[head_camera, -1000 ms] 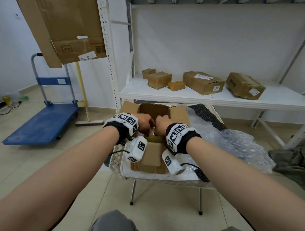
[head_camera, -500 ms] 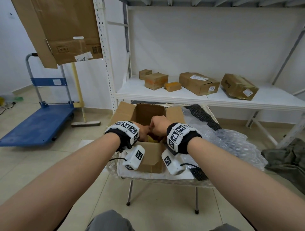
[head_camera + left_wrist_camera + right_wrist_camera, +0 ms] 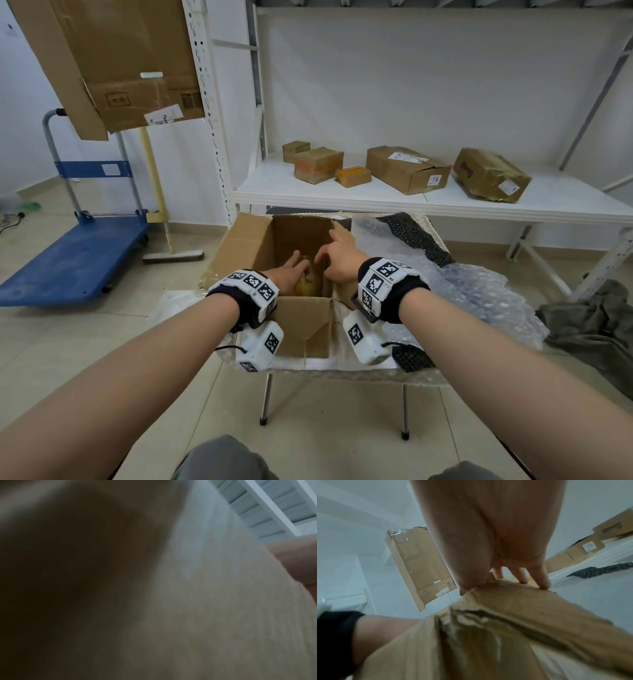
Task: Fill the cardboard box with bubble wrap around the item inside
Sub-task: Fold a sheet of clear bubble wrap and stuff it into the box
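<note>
Storeroom, parcels [image 3: 407,169] on shelving [image 3: 428,202], trolley [image 3: 75,257]

Bright even light; left wrist view dim, blurred.

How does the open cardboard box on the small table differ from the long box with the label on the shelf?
The open cardboard box has its flaps up, while the long box is closed. The open box sits on the small table beside bubble wrap; the long box lies on the white shelf. Both hands reach into the open box; nothing touches the long one. Both are plain brown cardboard.
</note>
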`<state>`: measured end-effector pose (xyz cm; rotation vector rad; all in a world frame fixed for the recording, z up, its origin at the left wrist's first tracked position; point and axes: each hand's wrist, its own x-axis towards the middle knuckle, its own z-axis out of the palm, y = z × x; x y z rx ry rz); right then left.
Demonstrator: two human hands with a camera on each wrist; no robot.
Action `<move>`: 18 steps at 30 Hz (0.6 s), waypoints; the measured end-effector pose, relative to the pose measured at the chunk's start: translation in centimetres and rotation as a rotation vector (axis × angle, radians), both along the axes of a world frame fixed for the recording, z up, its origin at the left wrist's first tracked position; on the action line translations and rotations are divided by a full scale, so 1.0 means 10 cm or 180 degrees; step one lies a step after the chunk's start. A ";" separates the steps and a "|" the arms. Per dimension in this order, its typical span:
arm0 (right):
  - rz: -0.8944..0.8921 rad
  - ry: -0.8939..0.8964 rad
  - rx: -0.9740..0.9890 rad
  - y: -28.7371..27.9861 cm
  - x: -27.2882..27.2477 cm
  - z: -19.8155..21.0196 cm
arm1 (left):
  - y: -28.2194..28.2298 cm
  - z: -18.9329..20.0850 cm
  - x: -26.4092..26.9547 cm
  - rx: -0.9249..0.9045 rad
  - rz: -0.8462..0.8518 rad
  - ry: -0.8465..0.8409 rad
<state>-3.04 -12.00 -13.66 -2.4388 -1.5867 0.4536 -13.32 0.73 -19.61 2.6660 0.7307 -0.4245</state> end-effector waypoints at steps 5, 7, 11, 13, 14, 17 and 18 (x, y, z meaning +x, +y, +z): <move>0.0017 -0.0124 0.0002 -0.02 0.02 -0.02 | -0.07 0.11 0.00 0.0332 0.0402 -0.0586; -0.0005 -0.0131 0.0025 -0.01 0.02 -0.04 | -0.07 0.12 0.02 0.0469 0.0467 -0.0521; -0.0014 -0.0054 0.0046 0.00 0.00 -0.08 | -0.10 0.05 0.01 0.0368 0.0254 0.0002; -0.0055 -0.0016 0.0084 0.00 0.00 -0.10 | -0.11 0.03 0.00 0.0499 0.0273 0.0035; -0.0066 -0.0007 0.0103 0.00 0.00 -0.11 | -0.11 0.03 0.00 0.0603 0.0313 0.0050; -0.0066 0.0075 0.0153 0.00 0.02 -0.13 | -0.12 0.03 0.01 0.0801 0.0490 0.0206; -0.0060 0.0108 0.0169 -0.01 0.02 -0.14 | -0.13 0.03 0.01 0.0795 0.0526 0.0269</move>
